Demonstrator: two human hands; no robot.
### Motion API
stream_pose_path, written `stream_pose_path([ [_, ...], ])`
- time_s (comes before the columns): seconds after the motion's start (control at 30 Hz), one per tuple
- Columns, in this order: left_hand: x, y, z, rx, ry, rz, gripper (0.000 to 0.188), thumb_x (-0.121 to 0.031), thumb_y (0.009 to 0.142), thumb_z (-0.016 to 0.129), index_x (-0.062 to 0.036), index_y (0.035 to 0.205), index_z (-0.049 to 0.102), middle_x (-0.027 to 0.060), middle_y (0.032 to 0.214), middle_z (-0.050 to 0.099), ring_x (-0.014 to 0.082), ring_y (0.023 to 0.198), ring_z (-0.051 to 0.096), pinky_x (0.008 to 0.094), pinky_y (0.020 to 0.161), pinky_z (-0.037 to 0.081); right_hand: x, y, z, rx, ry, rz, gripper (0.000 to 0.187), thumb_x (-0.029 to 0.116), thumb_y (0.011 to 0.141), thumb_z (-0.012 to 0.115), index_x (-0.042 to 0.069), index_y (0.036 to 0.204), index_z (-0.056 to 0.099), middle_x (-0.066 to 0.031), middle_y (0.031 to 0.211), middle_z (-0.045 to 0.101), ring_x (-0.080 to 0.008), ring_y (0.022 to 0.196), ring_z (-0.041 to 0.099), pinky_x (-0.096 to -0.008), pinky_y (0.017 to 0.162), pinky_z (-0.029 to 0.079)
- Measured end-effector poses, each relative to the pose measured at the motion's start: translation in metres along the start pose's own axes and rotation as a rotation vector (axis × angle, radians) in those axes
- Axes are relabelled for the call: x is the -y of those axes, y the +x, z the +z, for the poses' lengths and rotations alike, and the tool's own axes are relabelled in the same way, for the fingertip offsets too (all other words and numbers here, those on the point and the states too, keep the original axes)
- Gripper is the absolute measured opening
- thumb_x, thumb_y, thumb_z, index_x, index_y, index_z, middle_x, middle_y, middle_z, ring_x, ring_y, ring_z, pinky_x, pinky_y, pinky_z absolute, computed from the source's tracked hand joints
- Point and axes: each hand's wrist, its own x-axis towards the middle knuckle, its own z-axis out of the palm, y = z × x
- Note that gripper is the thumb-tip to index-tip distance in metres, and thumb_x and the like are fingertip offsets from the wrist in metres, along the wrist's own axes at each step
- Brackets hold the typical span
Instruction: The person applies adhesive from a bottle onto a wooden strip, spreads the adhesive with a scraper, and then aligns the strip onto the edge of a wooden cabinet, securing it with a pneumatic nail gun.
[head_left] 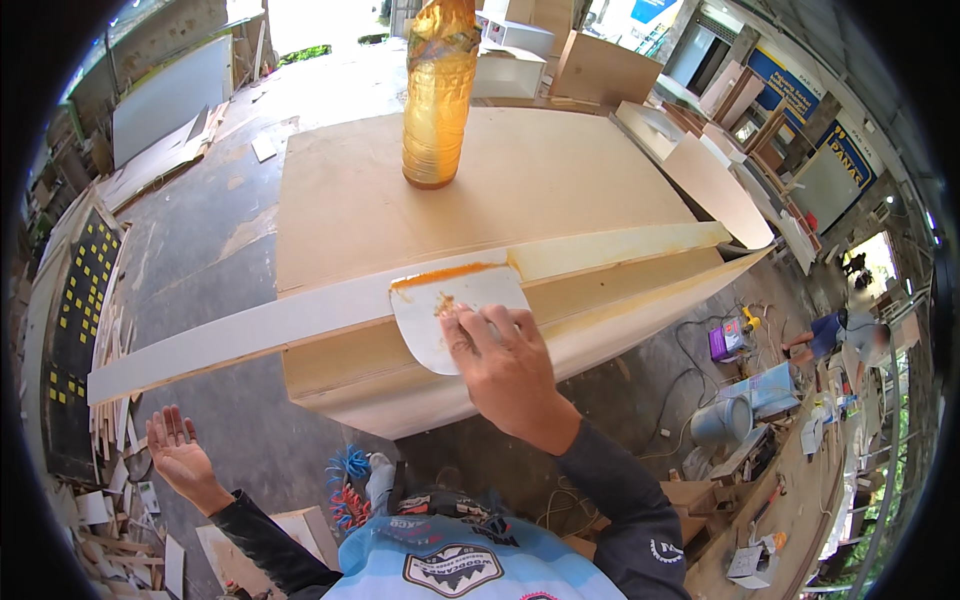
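Observation:
My right hand is closed on a white, round-ended putty spreader. Orange putty lines the spreader's far edge, which meets a long pale strip of board. Toward the right, yellowish smears mark this strip, while its left end juts out past the large wooden box beneath it. My left hand is open, palm up and fingers apart, just below that jutting end, and holds nothing. A crinkled amber plastic bottle stands upright on the box's broad tan top panel.
Several wood offcuts litter the floor at left. Blue coiled hose lies near my feet. Rightward are a purple can, a grey bucket, loose cables and a cluttered workbench. Another person is low down at far right.

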Motion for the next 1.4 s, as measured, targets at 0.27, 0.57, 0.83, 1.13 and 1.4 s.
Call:
stream_pose_path([
  [0.27,-0.008,0.022,0.037,0.060,-0.260,-0.117,0.070,-0.041,0.108,0.047,0.0053,0.158,0.032,0.0194,0.160,0.040,0.0309,0.150,0.035,0.0497,0.122,0.023,-0.045,0.016,-0.084,-0.028,0.169,0.097,0.048,-0.006,0.072,0.063,0.007,0.116,0.073,-0.0047,0.116,0.072,-0.0277,0.106,0.063,-0.0388,0.092,0.048],
  [0.57,-0.006,0.072,0.016,0.308,-0.192,0.094,0.062,-0.037,0.110,0.044,0.0019,0.157,0.035,0.0217,0.162,0.038,0.0353,0.151,0.036,0.0513,0.128,0.022,-0.096,0.017,-0.044,0.106,0.114,0.191,0.048,-0.008,0.072,0.065,0.010,0.115,0.076,-0.0036,0.112,0.076,-0.0244,0.105,0.067,-0.0397,0.091,0.048],
  [0.83,0.002,0.075,0.023,0.394,-0.221,0.172,0.064,-0.038,0.109,0.048,0.0011,0.157,0.035,0.0230,0.161,0.039,0.0352,0.150,0.037,0.0499,0.127,0.028,-0.073,0.022,-0.069,0.274,0.049,0.307,0.049,-0.011,0.071,0.061,0.010,0.111,0.078,-0.0048,0.109,0.076,-0.0265,0.104,0.067,-0.0396,0.091,0.049],
  [1.13,0.003,0.079,0.022,0.455,-0.186,0.166,0.065,-0.042,0.109,0.047,-0.0015,0.158,0.035,0.0227,0.162,0.038,0.0355,0.152,0.035,0.0509,0.128,0.025,-0.072,0.025,-0.038,0.125,0.001,0.279,0.054,-0.010,0.072,0.061,0.013,0.118,0.076,0.0000,0.119,0.075,-0.0222,0.108,0.066,-0.0376,0.095,0.046],
  [1.4,0.002,0.081,0.017,0.474,-0.266,0.101,0.062,-0.038,0.109,0.046,-0.0038,0.160,0.033,0.0212,0.163,0.037,0.0365,0.154,0.031,0.0516,0.128,0.025,-0.080,0.008,-0.021,0.069,-0.019,0.271,0.058,-0.010,0.070,0.063,0.015,0.121,0.075,0.0033,0.124,0.073,-0.0209,0.113,0.063,-0.0380,0.096,0.044],
])
